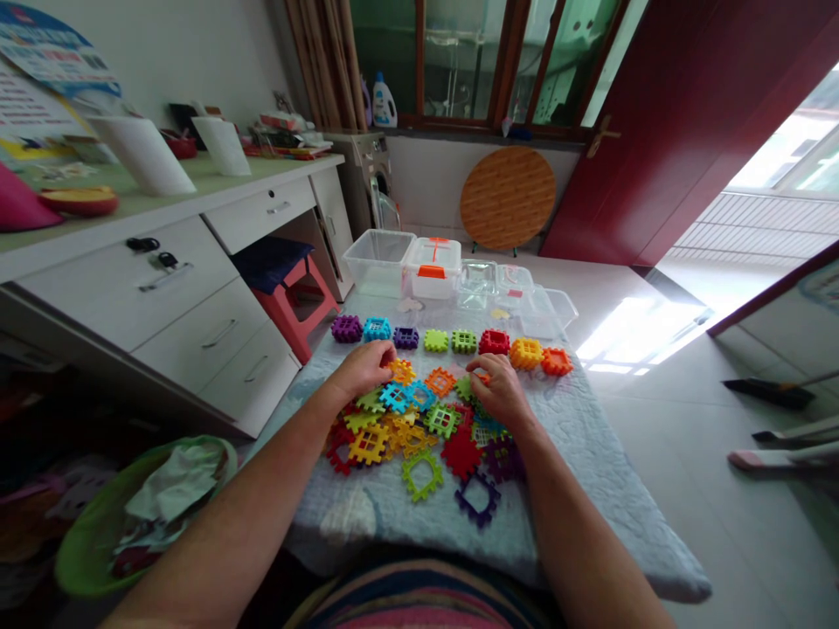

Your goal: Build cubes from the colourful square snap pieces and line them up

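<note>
Fingers curled, my left hand (pixel 372 365) pinches the edge of a yellow-orange interlocking plastic tile (pixel 402 371) over the far left of a pile. My right hand (pixel 499 389) has its thumb and fingers around a small orange tile (pixel 483 379), mostly covered by the fingers. Between the hands lies another orange tile (pixel 440 382). The pile holds several notched square tiles, among them a blue tile (pixel 396 398), a green tile (pixel 443 421) and a red tile (pixel 462 452). Closer to me are a lime frame tile (pixel 407 482) and a dark purple frame tile (pixel 461 505).
Beyond the pile runs a row of assembled blocks, from a purple block (pixel 347 328) to an orange block (pixel 557 361). Clear plastic bins (pixel 380 253) and a lidded box (pixel 433 262) stand at the table's far end. A pink stool (pixel 305 301) is left of the cloth-covered table (pixel 590 498).
</note>
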`<state>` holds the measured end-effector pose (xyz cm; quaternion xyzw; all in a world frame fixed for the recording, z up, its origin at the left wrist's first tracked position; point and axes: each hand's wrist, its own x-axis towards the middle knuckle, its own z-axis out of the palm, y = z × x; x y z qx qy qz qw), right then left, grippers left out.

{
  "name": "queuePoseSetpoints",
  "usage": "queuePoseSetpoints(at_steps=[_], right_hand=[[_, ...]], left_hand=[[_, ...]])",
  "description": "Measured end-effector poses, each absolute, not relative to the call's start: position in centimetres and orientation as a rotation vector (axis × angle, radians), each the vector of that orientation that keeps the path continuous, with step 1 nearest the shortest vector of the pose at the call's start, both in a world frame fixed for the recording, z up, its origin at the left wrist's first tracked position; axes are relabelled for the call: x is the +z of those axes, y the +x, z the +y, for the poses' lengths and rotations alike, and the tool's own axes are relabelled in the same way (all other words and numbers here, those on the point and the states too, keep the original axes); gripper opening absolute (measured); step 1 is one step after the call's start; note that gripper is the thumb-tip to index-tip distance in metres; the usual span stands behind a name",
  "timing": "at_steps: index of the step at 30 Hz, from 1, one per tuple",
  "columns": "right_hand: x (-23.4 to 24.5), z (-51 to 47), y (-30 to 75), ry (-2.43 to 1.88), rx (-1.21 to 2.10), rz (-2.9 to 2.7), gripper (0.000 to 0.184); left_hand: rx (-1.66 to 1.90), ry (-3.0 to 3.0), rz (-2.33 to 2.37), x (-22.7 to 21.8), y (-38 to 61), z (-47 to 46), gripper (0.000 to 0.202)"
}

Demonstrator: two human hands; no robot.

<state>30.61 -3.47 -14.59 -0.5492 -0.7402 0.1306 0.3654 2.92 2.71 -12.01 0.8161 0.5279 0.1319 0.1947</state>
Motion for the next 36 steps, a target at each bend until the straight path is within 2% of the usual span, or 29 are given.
queuePoseSetpoints(at_steps=[3,5,11,15,17,20,24,28,31,36], right_hand=[[-13.8,-3.9,30.1,-1.329,0.421,-1.867,0.012],[-13.3,-4.3,29.8,-1.301,0.529,-1.843,0.016],[-13.0,-4.7,29.5,-1.123,1.048,-1.836,0.056],[-13.0,-4.6,29.5,-1.07,1.169,-1.923,0.046],[-12.8,-4.7,29.5,-1.095,1.112,-1.984,0.044],[-12.2,-4.8,30.3,-1.168,0.922,-2.012,0.052],[-10.2,-4.4,34.5,-1.397,0.49,-1.905,0.05],[-8.8,-2.9,40.2,-1.725,0.128,-1.894,0.054],[-9.0,-1.6,42.8,-1.888,0.104,-2.005,0.055],[-10.4,0.4,43.2,-1.896,0.133,-2.191,0.056]], left_hand=[[0.43,2.297,1.366,-10.1,3.4,1.6,0.01],[0.522,2.343,1.269,-8.9,4.1,0.7,0.009],[0.693,2.468,0.967,-8.2,7.2,-1.6,0.015],[0.726,2.584,0.928,-9.5,8.5,-2.4,0.018],[0.728,2.611,0.932,-10.0,8.7,-2.6,0.019],[0.78,2.616,0.982,-10.3,7.8,-2.3,0.022],[0.859,2.509,1.239,-10.9,4.0,-0.7,0.021],[0.765,2.29,1.502,-12.1,-0.4,0.6,0.034],[0.711,2.147,1.592,-13.0,-2.0,0.6,0.04],[0.681,2.106,1.619,-13.8,-1.9,0.1,0.044]])
